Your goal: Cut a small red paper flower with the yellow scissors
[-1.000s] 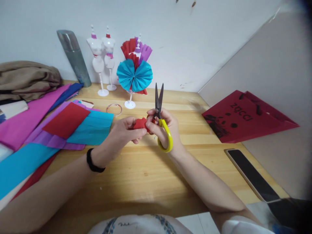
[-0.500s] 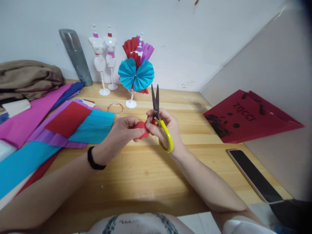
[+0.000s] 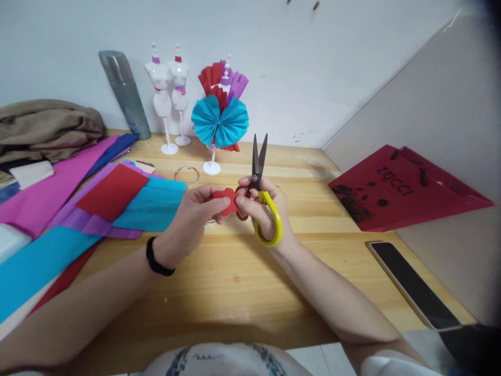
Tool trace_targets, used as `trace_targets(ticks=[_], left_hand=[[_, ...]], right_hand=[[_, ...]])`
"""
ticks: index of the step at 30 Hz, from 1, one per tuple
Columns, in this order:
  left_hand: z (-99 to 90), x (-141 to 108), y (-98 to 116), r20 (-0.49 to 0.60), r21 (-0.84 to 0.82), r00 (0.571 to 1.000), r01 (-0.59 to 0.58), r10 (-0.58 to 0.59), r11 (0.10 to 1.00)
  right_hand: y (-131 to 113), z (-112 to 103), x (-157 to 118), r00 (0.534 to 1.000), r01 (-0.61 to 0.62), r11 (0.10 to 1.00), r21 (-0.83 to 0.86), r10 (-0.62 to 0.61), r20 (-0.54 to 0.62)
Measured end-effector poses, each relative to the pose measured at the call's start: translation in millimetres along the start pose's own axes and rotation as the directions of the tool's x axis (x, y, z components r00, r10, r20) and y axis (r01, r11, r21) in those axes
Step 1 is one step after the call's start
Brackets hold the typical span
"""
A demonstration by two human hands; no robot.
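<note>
Dark-bladed, yellow-handled scissors (image 3: 255, 178) tipped rightward since half-second ago, held in right hand (image 3: 261, 213). Red, scalloped, paper-like flower (image 3: 229, 204) above pale wooden worktop (image 3: 235, 297), pinched between left hand (image 3: 193, 211) and right. Likely light, creasable; pinch petals gently.

Soft, diffuse light; dark upper-right corner.

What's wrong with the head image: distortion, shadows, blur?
Head view, right side: phone and red bag look stretched, likely wide-angle distortion; head view, top right: corner falls to black; head view, bottom: table darkens toward the wearer; head view, centre: scissors and red flower-shaped piece stay readable.
</note>
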State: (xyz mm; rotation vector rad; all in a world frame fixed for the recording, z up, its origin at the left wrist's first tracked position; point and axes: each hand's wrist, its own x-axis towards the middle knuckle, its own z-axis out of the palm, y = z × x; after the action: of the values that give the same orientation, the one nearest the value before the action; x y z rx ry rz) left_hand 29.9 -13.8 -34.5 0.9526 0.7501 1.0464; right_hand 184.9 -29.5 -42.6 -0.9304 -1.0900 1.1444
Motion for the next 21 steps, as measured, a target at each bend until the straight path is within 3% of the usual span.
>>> trace_targets(ticks=[8, 11, 15, 18, 21], left_hand=[[0.3, -1.2, -0.1, 0.05, 0.013, 0.999, 0.003, -0.004, 1.0], [-0.1, 0.0, 2.2, 0.011, 0.021, 1.0, 0.011, -0.011, 1.0], [-2.6, 4.0, 10.7, -0.03, 0.043, 1.0, -0.007, 0.008, 0.999], [-5.6, 6.4, 19.3, -0.033, 0.068, 0.999, -0.041, 0.043, 0.997], [-9.3, 7.3, 26.1, -0.005, 0.12, 0.998, -0.059, 0.06, 0.991]], right_hand=[[1.7, 1.1, -1.2, 0.999, 0.033, 0.999, -0.019, -0.033, -0.013], [1.3, -2.0, -0.9, 1.0, 0.019, 0.999, -0.046, -0.018, 0.02], [-10.1, -15.0, 4.0, 0.982, 0.014, 0.983, -0.181, 0.021, 0.187], [-23.9, -24.9, 8.5, 0.916, 0.075, 0.943, -0.326, 0.064, 0.397], [-34.2, -28.0, 10.3, 0.856, 0.096, 0.88, -0.466, 0.166, 0.489]])
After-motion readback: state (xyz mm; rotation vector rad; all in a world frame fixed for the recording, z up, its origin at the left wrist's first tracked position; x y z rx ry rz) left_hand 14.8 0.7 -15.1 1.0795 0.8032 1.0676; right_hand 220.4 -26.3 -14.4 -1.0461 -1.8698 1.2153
